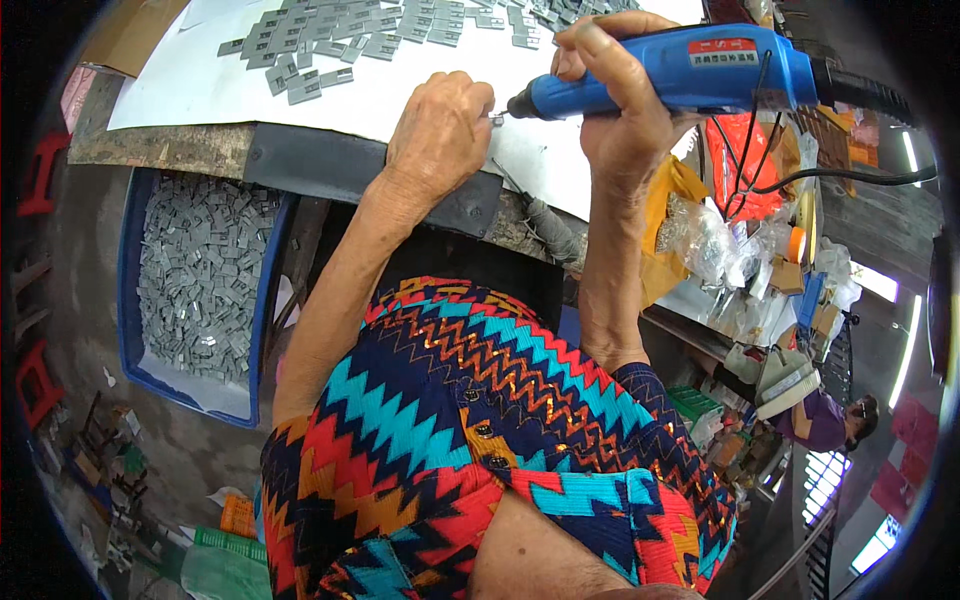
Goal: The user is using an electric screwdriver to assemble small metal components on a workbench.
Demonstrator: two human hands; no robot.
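Head view, looking down. Left hand [440,125] clenched over a small grey part [497,119], pinching it flat against the white sheet [200,85] at the bench edge, probably to stop it spinning or sliding under the tool tip. Right hand [615,110] wrapped tight round a blue driver [680,75], held nearly level, tip [518,103] pointed left and meeting the part right at the left fingertips; index finger up over the barrel, likely steadying aim or near a trigger, cannot tell which. Black cord [850,178] trailing off the driver's rear to the right, kept clear of the working spot. Beyond the hands, many more grey parts [340,40] spread loose across the sheet at the far side, within easy reach of either hand. Below the bench on the left, blue crate [128,290] heaped with the same grey pieces, parked just beside the knee, seemingly as stock or drop bin; which of the two, not shown. Right of the bench, cluttered shelf with clear bags [700,240], orange bag [745,165] and boxes, well apart from the work. Zigzag-patterned dress [480,420] filling the lower frame. Another person [825,420] seated far right, not involved.
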